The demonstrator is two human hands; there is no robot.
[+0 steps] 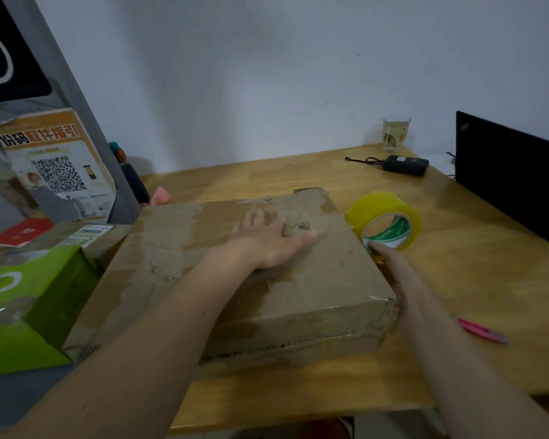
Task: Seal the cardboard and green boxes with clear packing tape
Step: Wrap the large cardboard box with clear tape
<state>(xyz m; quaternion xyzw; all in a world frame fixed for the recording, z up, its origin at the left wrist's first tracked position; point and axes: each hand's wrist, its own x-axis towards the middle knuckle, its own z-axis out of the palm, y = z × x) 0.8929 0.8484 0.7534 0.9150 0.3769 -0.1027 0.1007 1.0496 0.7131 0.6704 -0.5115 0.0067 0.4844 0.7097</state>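
Head view: a flat cardboard box (pixel 235 274) is lying on the wooden table (pixel 457 280), its top patched with torn, greyish remnants of old tape. The left hand (pixel 273 242) is resting palm-down on the far right part of the box top, fingers straight and spread moderately, pressing on the surface and curling round nothing. The right hand (pixel 390 264) is reaching along the box's right edge to the tape roll (pixel 385 220), a yellowish clear packing tape on a green-and-white core, which is standing tilted on the table just beside the box's right far corner. The fingertips are touching the roll's near lower rim; whether they are pinching it or merely touching cannot be told, as the fingers are largely hidden behind the hand and blurred. The green box (pixel 26 305) is sitting to the left of the cardboard box, touching or just beside its left edge. A pink-handled cutter (pixel 484 331) is lying on the table near the right forearm. Further back, a black power adapter (pixel 406 164) with its cable and a drinking glass (pixel 396 134) are standing near the wall, and a black laptop lid (pixel 514 172) is rising at the right. A poster with a QR code (pixel 57 172) is leaning at the left.
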